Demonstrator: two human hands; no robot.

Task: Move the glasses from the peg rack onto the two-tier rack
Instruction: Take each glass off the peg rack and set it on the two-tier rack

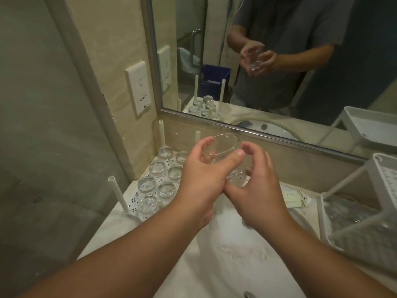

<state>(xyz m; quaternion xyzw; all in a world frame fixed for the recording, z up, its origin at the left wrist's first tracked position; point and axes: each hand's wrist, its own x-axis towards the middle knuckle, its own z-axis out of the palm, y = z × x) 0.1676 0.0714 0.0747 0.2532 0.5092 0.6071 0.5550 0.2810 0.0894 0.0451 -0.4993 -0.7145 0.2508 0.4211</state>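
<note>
1. Head view: a clear glass [223, 155] is held in the air above the white sink [225, 254], tilted with its rim towards the mirror [279, 61] and its thick base towards the person.
2. The left hand [204, 175] is curled round the near side of the glass, thumb laid across its wall; this grip is a firm clasp on the glass.
3. The right hand [260, 183] is cupped round the base end, fingers bent about it; whether every fingertip touches is hidden, but the glass appears shared between both hands.
4. The peg rack [150, 190] stands on the table to the left of the sink, and several glasses remain on it, mouths down, between its white pegs.
5. The two-tier rack [343, 222] stands to the right of the sink; its lower tray seems to hold glassware already, though this is blurred.
6. The step in hand is judged to be a hand-over, left to right. It would be done well if the right grip were settled round the wall before the left is let go, the glass being slick.
7. The glass should then be carried level past the rack's slanted white struts, which could be knocked.
</note>
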